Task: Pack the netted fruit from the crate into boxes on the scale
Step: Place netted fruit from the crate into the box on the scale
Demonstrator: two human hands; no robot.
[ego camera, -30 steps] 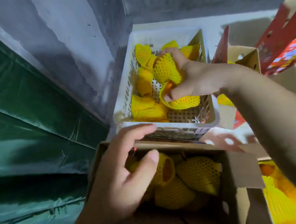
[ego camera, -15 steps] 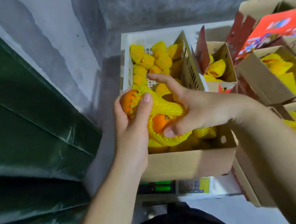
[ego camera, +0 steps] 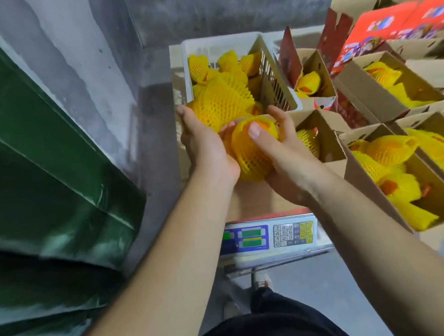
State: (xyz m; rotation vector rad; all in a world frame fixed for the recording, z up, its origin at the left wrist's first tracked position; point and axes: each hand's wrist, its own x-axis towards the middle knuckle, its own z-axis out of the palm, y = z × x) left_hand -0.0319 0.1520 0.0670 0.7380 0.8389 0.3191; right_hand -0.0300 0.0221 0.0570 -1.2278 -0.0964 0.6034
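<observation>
Two netted fruits are gripped above the box (ego camera: 325,125) on the scale (ego camera: 269,236): the far one (ego camera: 222,100) by the left hand (ego camera: 204,145), the near one (ego camera: 251,150) by the right hand (ego camera: 282,151). Lowering both into that box seems next.

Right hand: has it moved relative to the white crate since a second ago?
Yes. The right hand has come out of the white crate toward the person, and grips a netted orange over the box on the scale.

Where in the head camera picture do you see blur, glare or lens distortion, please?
Head view: wide-angle bending bows the grey wall and both forearms towards the edges; soft motion blur over the left hand, right hand and netted fruit; glossy highlights streak the green sheet; the scale keypad stays readable.
</observation>
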